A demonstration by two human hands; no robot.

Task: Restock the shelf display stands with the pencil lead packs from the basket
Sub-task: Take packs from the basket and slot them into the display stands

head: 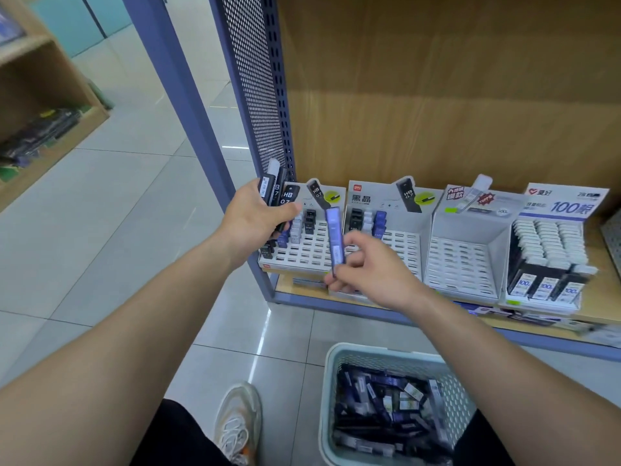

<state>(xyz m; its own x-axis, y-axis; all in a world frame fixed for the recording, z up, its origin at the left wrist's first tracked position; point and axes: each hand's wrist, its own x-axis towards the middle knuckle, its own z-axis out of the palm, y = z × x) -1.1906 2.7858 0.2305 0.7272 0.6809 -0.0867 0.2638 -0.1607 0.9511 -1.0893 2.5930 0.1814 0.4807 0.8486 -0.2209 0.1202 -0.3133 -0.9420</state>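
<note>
Left hand [258,218]: clenched round a fanned bundle of packs [277,190], mostly dark, two marked HB 0.7; raised at the left end of the shelf [601,260], in front of the first display stand [312,255].

Right hand [373,267]: thumb and fingers pinching the lower end of a single blue pack [335,238]; held nearly upright, in front of the gap between the first display stand and the second display stand [408,243].

First and second stands: filled only in the rear rows, with black, white and blue packs; front slots exposed.

Third display stand [460,264]: slotted tray fully exposed.

Fourth display stand [547,250], toward the right end of the shelf: filled with rows of white-capped packs.

Basket [331,381]: pale and perforated; standing on the floor [100,210] below the front edge of the shelf; heaped with loose packs [386,401], dark and blue.

Shoe [238,422]: on the floor, just left of the basket.
</note>
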